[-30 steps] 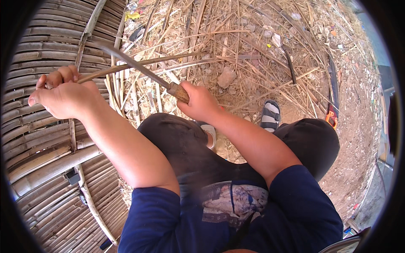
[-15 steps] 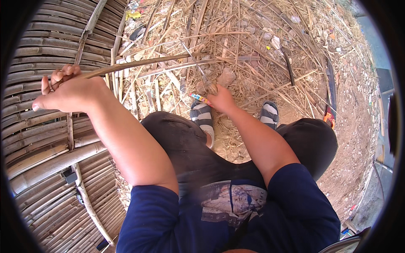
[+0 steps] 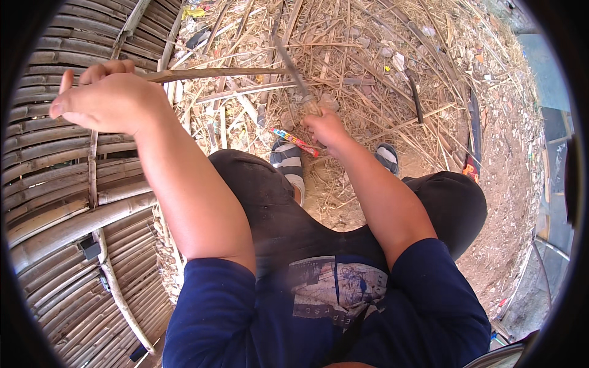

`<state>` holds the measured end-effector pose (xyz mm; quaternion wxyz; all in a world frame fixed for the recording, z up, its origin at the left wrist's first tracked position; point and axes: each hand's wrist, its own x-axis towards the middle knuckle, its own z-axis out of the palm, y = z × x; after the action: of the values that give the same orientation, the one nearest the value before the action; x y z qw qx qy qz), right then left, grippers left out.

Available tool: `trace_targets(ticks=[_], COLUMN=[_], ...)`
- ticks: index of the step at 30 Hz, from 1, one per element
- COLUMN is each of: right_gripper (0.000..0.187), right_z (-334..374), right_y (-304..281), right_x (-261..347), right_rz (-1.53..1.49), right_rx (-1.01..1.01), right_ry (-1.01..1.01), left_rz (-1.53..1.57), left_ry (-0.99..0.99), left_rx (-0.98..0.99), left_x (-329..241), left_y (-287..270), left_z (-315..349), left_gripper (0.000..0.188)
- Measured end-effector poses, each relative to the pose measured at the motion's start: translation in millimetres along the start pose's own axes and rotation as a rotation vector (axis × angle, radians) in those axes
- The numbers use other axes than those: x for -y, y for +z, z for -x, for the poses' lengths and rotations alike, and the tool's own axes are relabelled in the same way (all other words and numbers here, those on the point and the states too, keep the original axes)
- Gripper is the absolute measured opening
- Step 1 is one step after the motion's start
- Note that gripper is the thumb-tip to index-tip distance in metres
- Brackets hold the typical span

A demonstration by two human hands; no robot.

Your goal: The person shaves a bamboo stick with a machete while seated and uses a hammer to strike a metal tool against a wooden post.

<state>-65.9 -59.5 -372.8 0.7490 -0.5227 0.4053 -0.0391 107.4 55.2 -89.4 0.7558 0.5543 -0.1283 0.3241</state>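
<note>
My left hand (image 3: 101,98) is raised at the left, with a long bamboo strip (image 3: 215,72) in its grip. Some of its fingers are bent and others stick out. The strip reaches nearly level to the right, its far end close to a knife. My right hand (image 3: 326,130) is closed round the knife's pale handle (image 3: 311,107) between my feet. The long, dark knife blade (image 3: 289,65) points up and away to the left, past the strip's tip. A bright red, yellow and blue wrapper-like strip (image 3: 296,142) lies below the handle, by my left sandal (image 3: 286,161).
At the left stands a wall of bamboo slats (image 3: 49,147). Dry straw and split bamboo (image 3: 343,55) cover the ground ahead. To the right lie a dark stick (image 3: 415,98) and a long dark tool with an orange handle (image 3: 471,170). My right sandal (image 3: 387,158) is beside the straw.
My left hand has risen and moved slightly right, levelling the bamboo strip. My right hand has shifted up and away, and the knife blade is more upright.
</note>
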Motion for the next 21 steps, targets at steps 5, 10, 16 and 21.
trace_targets(ticks=[5, 10, 16, 21], right_gripper=[0.017, 0.015, 0.025, 0.034], right_z=[4, 6, 4, 2], right_y=[-15, -27, -17, -14], right_x=[15, 20, 10, 9], right_rz=[-0.206, -0.171, 0.081, 0.182], right_rx=[-0.148, -0.185, -0.164, -0.124], right_ry=[-0.103, -0.121, -0.185, -0.181], left_rz=[0.141, 0.129, 0.164, 0.065], left_ry=[0.018, 0.004, 0.011, -0.079], left_rx=[0.006, 0.003, 0.113, 0.139], left_x=[-55, -65, -74, -58], left_y=[-12, -16, -28, -17], left_z=[-18, -17, -23, -15], left_gripper=[0.026, 0.021, 0.017, 0.016])
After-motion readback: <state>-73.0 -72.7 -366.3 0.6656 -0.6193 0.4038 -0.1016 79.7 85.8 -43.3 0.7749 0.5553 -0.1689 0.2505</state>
